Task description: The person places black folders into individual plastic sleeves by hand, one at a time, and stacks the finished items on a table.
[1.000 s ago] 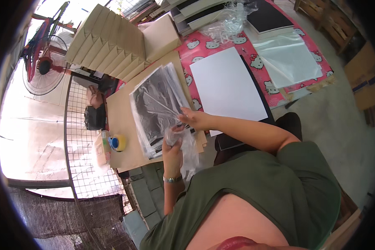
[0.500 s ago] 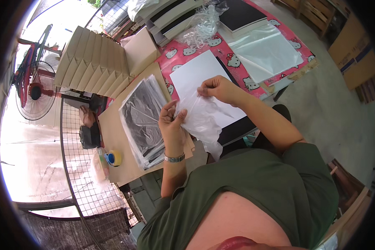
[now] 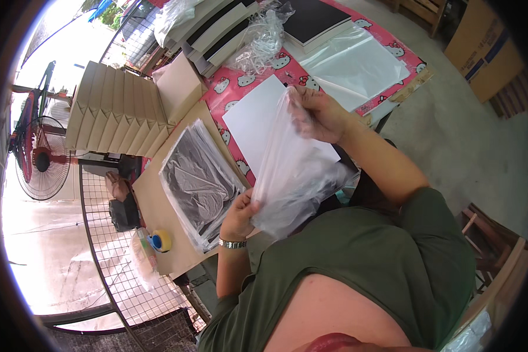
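A thin clear plastic bag is stretched between my two hands, its lower part hanging loose and crumpled. My left hand, with a metal watch on the wrist, pinches its near left edge. My right hand grips its upper edge, farther off and to the right. Under and behind the bag lies a white sheet, partly covered by it. Left of the bag is a stack of dark sheets in clear plastic, close to my left hand.
Wrapped brown paper packages stand in a row at the far left, near a fan. A tape roll sits at the left table edge. Flat clear bags, a black-topped stack and tangled plastic strips lie on the pink cloth.
My hands have moved apart, the right one up and the left one down. The bag, bunched up before, is now pulled out between them. The view has shifted slightly.
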The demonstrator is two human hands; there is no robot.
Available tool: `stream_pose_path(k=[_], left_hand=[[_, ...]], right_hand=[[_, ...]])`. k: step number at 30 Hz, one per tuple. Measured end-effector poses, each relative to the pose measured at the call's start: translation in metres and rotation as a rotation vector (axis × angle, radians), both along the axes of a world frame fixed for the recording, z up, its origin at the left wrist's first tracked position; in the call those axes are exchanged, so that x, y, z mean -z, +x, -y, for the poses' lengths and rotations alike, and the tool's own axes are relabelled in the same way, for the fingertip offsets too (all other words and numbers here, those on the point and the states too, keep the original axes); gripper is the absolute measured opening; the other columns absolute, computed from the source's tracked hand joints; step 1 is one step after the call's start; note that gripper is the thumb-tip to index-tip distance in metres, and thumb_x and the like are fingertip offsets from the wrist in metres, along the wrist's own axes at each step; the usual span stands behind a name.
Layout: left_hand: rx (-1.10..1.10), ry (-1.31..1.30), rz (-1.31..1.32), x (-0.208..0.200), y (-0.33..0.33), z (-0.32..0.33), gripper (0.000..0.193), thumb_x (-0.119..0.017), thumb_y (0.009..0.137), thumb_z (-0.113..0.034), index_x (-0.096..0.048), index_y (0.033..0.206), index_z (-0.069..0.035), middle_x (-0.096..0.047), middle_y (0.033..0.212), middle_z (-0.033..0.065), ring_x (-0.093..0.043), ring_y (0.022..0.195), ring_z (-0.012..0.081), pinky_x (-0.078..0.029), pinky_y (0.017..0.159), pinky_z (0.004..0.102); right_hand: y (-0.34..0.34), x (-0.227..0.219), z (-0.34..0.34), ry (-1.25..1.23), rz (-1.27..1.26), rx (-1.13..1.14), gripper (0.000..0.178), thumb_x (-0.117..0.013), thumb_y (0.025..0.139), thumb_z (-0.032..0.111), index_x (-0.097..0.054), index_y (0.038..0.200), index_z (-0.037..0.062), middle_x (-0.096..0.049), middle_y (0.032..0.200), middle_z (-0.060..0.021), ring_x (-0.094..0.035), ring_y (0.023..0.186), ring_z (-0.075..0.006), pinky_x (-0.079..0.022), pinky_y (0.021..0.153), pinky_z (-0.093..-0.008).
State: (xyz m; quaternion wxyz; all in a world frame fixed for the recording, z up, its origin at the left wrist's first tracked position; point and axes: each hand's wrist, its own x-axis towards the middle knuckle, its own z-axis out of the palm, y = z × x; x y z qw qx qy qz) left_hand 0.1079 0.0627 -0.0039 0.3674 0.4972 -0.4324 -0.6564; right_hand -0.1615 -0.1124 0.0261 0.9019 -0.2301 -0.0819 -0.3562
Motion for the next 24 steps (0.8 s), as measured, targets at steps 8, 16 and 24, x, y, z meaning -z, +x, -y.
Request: stream_pose_path(k=[8, 16, 24], left_hand=[[-0.38, -0.005, -0.395, -0.04, 0.017, 0.038, 0.04, -0.059, 0.079, -0.017, -0.051, 0.115, 0.0, -0.057, 0.108, 0.0098, -0.055, 0.095, 0.0217, -0.043, 0.085, 0.035], [-0.417, -0.158, -0.611, -0.008, 0.031, 0.09, 0.048, -0.057, 0.08, -0.025, -0.048, 0.118, 0.003, -0.056, 0.112, 0.0104, -0.055, 0.099, 0.0229, -0.041, 0.09, 0.0379], [-0.422, 0.039, -0.418, 0.085, 0.102, 0.149, 0.039, -0.054, 0.08, -0.019, -0.052, 0.112, 0.003, -0.06, 0.102, 0.0131, -0.059, 0.089, 0.0227, -0.048, 0.08, 0.0314]], right_hand=[[-0.012, 0.018, 0.022, -0.806, -0.932, 0.14, 0.021, -0.055, 0.087, 0.024, -0.063, 0.091, 0.0045, -0.06, 0.081, -0.0019, -0.057, 0.08, -0.0143, -0.044, 0.074, -0.0247], [0.001, 0.033, 0.064, -0.388, -1.11, -0.083, 0.019, -0.054, 0.089, 0.027, -0.056, 0.085, 0.0091, -0.055, 0.075, 0.0038, -0.05, 0.064, -0.0038, -0.041, 0.056, -0.0197], [0.017, 0.06, 0.143, -0.028, -0.329, 0.069, 0.031, -0.054, 0.077, 0.01, -0.051, 0.107, 0.0029, -0.057, 0.097, -0.0064, -0.058, 0.082, -0.0149, -0.047, 0.078, -0.0303]])
